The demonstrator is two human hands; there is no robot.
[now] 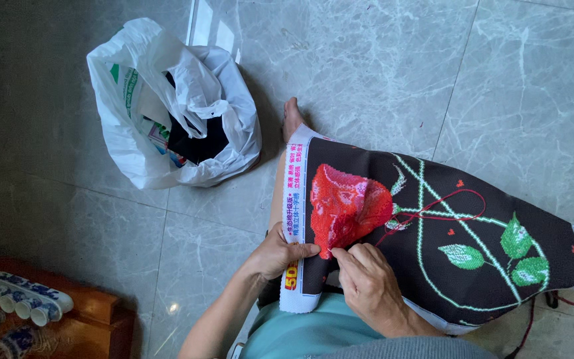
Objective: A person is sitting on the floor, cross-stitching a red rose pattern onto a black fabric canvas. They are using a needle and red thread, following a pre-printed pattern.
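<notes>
Right hand (pixel 367 279) pinches red-stitched patch of black embroidery cloth (pixel 446 246) draped over lap. Left hand (pixel 279 252) grips cloth's white edge just beside it. Red thread (pixel 446 203) loops beyond right hand; white plastic bag (pixel 141 139) on floor beyond left.

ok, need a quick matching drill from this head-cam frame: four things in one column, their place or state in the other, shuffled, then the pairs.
Things:
1. left hand
2. right hand
3. plastic bag
4. blue-and-white cups

Places or states:
A. lying in a row on a wooden surface, lower left corner
B. pinching at the lower edge of the red rose
C. open on the grey tiled floor, upper left
D. gripping the white border of the black cloth

Pairs: 1-D, 2-B, 3-C, 4-A
</notes>
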